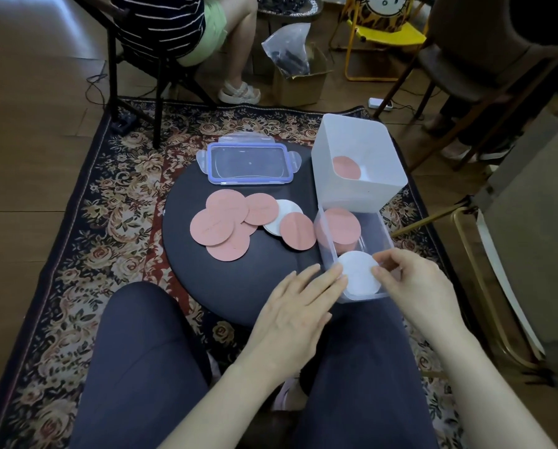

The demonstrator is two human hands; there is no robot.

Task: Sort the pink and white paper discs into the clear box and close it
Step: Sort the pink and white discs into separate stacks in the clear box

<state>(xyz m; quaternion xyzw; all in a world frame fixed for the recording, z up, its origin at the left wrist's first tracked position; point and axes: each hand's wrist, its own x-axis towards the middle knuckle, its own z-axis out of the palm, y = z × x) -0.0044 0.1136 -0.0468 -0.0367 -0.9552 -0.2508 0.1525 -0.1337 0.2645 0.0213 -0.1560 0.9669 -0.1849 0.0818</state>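
A clear box stands open at the right of a round dark stool. Pink discs lean inside its far end. At its near end a white disc sits between my hands. My right hand pinches the disc's right edge. My left hand lies flat with its fingertips touching the disc's left edge. Several pink discs and one white disc lie loose on the stool. The clear lid with a blue rim rests at the back.
A taller white tub with one pink disc inside stands just behind the clear box. My knees are under the stool's front edge. A seated person, chairs, and a cardboard box stand beyond the floral rug.
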